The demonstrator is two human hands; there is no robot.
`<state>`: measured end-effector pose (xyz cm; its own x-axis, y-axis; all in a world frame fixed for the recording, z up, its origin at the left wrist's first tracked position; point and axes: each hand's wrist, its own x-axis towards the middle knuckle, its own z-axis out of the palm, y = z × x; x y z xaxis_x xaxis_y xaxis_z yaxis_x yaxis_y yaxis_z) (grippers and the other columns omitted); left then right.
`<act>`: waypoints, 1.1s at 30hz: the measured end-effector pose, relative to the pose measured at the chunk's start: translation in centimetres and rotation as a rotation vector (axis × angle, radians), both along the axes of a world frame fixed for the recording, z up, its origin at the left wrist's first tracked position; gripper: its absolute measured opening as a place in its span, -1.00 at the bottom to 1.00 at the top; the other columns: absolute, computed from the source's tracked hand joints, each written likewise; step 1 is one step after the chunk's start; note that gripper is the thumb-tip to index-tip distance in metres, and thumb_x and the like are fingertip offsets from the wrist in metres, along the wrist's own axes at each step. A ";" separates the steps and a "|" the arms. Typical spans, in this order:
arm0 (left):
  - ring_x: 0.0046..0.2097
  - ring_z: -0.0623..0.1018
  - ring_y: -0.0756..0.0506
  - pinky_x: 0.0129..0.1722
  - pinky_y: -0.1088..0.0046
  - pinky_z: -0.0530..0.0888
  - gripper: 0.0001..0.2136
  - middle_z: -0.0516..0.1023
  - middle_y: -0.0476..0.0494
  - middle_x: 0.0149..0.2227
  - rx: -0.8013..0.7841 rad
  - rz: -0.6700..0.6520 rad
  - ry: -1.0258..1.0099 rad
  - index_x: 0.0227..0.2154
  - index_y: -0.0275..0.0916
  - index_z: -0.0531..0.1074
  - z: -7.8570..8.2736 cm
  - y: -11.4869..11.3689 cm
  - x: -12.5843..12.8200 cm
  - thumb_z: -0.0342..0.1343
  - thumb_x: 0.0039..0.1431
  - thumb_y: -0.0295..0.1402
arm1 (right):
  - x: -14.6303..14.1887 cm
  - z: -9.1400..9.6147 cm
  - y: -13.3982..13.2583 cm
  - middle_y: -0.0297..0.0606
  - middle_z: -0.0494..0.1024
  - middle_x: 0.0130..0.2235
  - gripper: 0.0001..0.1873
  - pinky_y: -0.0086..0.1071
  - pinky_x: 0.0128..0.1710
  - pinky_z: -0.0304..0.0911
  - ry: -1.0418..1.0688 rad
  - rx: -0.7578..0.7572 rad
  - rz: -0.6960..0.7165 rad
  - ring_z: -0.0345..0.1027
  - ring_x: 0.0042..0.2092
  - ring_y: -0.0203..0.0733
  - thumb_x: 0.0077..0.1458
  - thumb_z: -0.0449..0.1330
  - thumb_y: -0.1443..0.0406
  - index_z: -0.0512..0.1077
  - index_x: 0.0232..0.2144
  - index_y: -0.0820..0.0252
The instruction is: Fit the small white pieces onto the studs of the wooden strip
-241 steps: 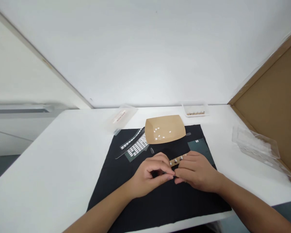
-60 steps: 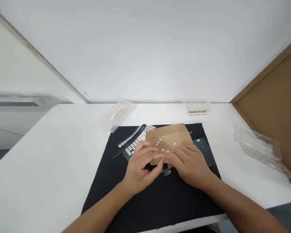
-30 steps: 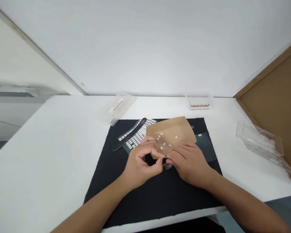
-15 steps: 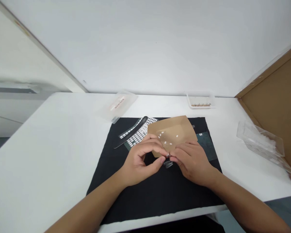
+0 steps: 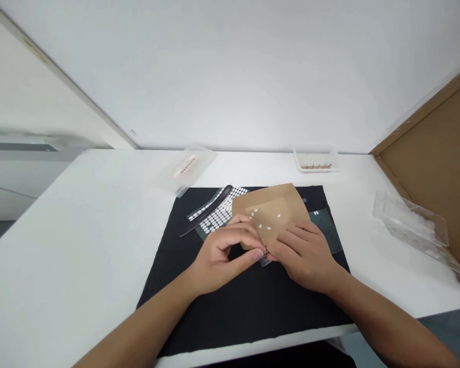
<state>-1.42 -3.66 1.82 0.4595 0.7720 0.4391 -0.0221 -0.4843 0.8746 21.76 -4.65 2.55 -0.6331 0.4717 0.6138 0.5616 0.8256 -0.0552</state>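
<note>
My left hand (image 5: 224, 253) and my right hand (image 5: 304, 255) meet over the black cloth (image 5: 268, 312). Thumb and forefinger of each are closed around a tiny shiny metal piece (image 5: 266, 251), mostly covered by the fingertips. Just below the fingertips lies a small clear strip (image 5: 266, 262), partly hidden. Behind the hands is a brown paper sheet (image 5: 279, 197) with several small white oval stickers on it. To the left, black tweezers (image 5: 210, 208) rest across a sheet of white oval stickers (image 5: 216, 219).
A frosted plastic pouch (image 5: 187, 171) lies at the back left. At the back stands a white tray (image 5: 316, 168) with small gold-coloured pieces. A dark green sheet (image 5: 324, 227) is right of the paper. Clear plastic boxes (image 5: 414, 220) stand at right, beside a cardboard panel (image 5: 433, 148).
The fingertips of both hands have drawn closer together, covering more of the tiny metal piece. My right hand has tilted slightly. The things around have stayed in place.
</note>
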 end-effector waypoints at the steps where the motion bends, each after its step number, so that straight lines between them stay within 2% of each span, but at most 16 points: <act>1: -0.21 0.53 -0.10 -0.06 0.25 0.44 -0.91 0.68 -0.11 -0.32 -0.010 -0.010 -0.007 -0.23 -0.16 0.64 0.1 0.0 0.0 0.24 0.42 -0.37 | 0.0 0.0 0.0 -0.42 0.40 -0.46 -0.73 -0.26 -0.28 0.01 0.002 0.004 0.001 0.18 -0.40 -0.26 0.50 0.14 0.31 0.44 -0.33 0.16; 9: -0.26 0.53 -0.10 -0.12 0.26 0.44 -0.85 0.65 -0.13 -0.35 -0.046 -0.019 -0.011 -0.28 -0.20 0.60 0.3 -0.2 0.3 0.20 0.44 -0.35 | 0.3 0.2 0.1 -0.43 0.46 -0.44 -0.83 -0.27 -0.28 0.01 0.017 0.041 0.010 0.21 -0.39 -0.29 0.45 0.22 0.32 0.51 -0.27 0.15; 15: -0.27 0.51 -0.08 -0.16 0.30 0.43 -0.85 0.60 -0.12 -0.37 -0.038 0.044 0.010 -0.29 -0.21 0.57 0.2 -0.5 0.4 0.19 0.44 -0.37 | 0.4 0.0 0.2 -0.37 0.60 -0.32 -0.94 -0.29 -0.26 0.09 0.083 0.034 0.026 0.36 -0.32 -0.29 0.37 0.30 0.40 0.52 -0.20 0.17; 20: -0.28 0.50 -0.09 -0.18 0.30 0.44 -0.85 0.60 -0.12 -0.37 -0.003 0.104 0.069 -0.30 -0.21 0.57 0.3 -0.6 0.5 0.18 0.43 -0.38 | 0.6 -0.3 0.2 -0.34 0.63 -0.30 -0.91 -0.29 -0.25 0.16 0.129 -0.012 0.023 0.42 -0.30 -0.26 0.38 0.30 0.38 0.54 -0.09 0.13; 25: -0.29 0.52 -0.10 -0.20 0.29 0.46 -0.83 0.60 -0.14 -0.38 0.045 0.147 0.090 -0.32 -0.21 0.58 0.3 -0.6 0.6 0.19 0.43 -0.35 | 0.3 -0.4 0.3 -0.32 0.66 -0.28 -0.92 -0.29 -0.28 0.22 0.207 -0.050 0.030 0.47 -0.32 -0.26 0.39 0.29 0.35 0.57 -0.09 0.13; 28: -0.29 0.53 -0.10 -0.21 0.30 0.47 -0.84 0.59 -0.14 -0.39 0.046 0.159 0.077 -0.31 -0.21 0.58 0.2 -0.6 0.6 0.20 0.42 -0.34 | 0.0 -0.5 0.3 -0.30 0.68 -0.27 -0.93 -0.30 -0.27 0.29 0.292 -0.112 0.049 0.52 -0.30 -0.25 0.41 0.27 0.33 0.58 -0.11 0.12; 33: -0.30 0.53 -0.06 -0.25 0.38 0.47 -0.86 0.55 -0.11 -0.38 -0.027 0.139 0.034 -0.27 -0.22 0.59 -0.1 -0.8 0.7 0.20 0.44 -0.35 | -0.3 -0.5 0.1 -0.24 0.69 -0.25 -0.90 -0.34 -0.21 0.42 0.427 -0.335 0.081 0.57 -0.23 -0.22 0.43 0.26 0.31 0.61 -0.13 0.13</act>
